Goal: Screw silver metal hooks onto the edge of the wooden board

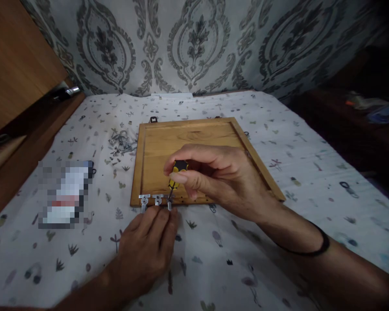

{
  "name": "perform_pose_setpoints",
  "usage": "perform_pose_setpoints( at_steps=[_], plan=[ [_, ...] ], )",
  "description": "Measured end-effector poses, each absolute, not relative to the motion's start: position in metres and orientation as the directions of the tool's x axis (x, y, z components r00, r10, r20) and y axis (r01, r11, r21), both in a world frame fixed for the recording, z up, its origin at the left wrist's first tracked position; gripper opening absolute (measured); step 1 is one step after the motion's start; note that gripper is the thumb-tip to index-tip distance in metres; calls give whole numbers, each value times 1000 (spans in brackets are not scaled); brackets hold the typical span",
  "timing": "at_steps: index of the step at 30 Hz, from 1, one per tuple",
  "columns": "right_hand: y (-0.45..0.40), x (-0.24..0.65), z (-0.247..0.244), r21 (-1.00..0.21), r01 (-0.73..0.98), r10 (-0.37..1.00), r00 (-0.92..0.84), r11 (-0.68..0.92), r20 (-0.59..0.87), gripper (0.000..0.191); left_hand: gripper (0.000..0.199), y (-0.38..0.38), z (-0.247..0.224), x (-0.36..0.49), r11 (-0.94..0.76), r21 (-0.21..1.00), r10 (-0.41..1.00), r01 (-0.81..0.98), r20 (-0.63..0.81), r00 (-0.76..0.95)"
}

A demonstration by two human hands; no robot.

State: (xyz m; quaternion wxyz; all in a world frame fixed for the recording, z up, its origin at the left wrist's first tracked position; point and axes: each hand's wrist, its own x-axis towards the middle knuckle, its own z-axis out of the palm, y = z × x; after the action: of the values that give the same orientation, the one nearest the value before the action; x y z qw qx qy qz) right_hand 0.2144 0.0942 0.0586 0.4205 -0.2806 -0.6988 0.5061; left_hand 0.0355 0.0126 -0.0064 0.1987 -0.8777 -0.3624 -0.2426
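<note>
My right hand pinches the yellow-and-black handle of a small screwdriver, tilted with its tip down at the third T-shaped metal bracket. That bracket lies on the near edge of a framed wooden panel. Two more T-shaped metal brackets, a left one and a middle one, sit in a row beside it. My left hand is closed, its fingertips at the lower end of the third bracket and close to the middle one. The fingertips' exact grip is partly hidden.
A heap of small metal hardware lies left of the panel on the patterned sheet. Further left is a phone-like object, blurred out. Wooden furniture stands at the left, and a patterned wall rises behind.
</note>
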Motion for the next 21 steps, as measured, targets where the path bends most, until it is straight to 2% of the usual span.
perform_pose_setpoints(
  at_steps=[4, 7, 12, 16, 19, 21],
  plan=[
    [95, 207, 55, -883, 43, 823, -384, 468, 418, 26, 35, 13, -8, 36, -654, -183, 532, 734, 579, 618],
    [95, 205, 53, -858, 64, 820, -339, 509, 461, 31, 34, 13, -8, 36, -654, -183, 525, 734, 589, 614],
    [95, 212, 55, -881, 66, 798, -459, 469, 391, 24, 33, 13, -6, 37, -655, -176, 515, 735, 608, 604],
    [97, 219, 56, -920, 3, 749, -581, 392, 317, 17, 34, 13, -6, 36, -660, -165, 522, 733, 600, 606],
    [97, 219, 56, -951, -49, 770, -575, 304, 276, 16, 33, 14, -6, 36, -664, -162, 530, 730, 587, 612],
    [97, 216, 54, -954, -73, 788, -547, 292, 283, 24, 34, 14, -6, 36, -664, -163, 529, 730, 588, 612]
  ],
)
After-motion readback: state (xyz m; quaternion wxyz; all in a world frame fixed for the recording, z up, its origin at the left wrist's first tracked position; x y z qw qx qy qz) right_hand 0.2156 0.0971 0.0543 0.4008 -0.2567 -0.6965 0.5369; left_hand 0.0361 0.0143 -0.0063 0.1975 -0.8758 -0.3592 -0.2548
